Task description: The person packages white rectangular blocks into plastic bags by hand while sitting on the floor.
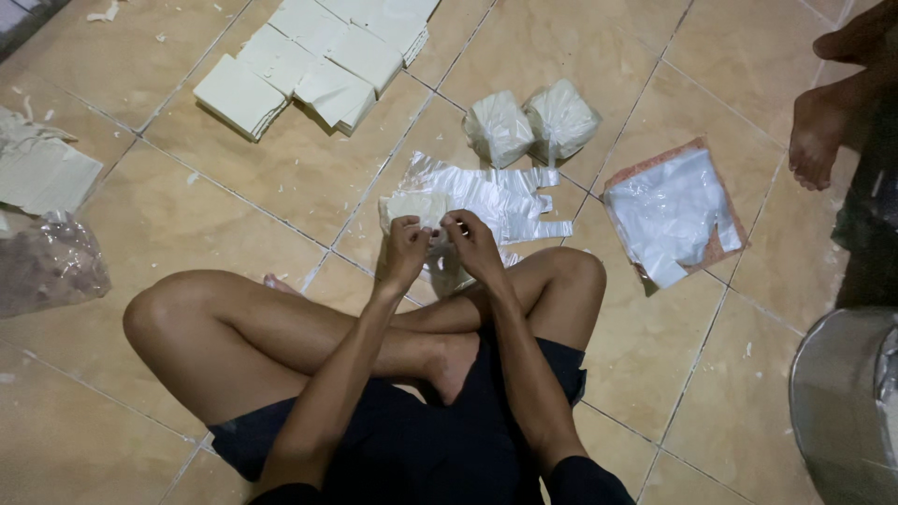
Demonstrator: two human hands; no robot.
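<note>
Pinching a small cream packet (413,208) in clear plastic, both hands sat close together above the crossed legs; packet lay at the fingertips, slightly left of centre, long axis roughly left-right. Left hand (405,251) clenched on its near edge, nearer to it; right hand (470,245) gripped the thin plastic beside it. Flat plastic bags (510,198) lay just beyond, two wrapped bundles (529,125) farther, cream paper stacks (309,61) well apart
</note>
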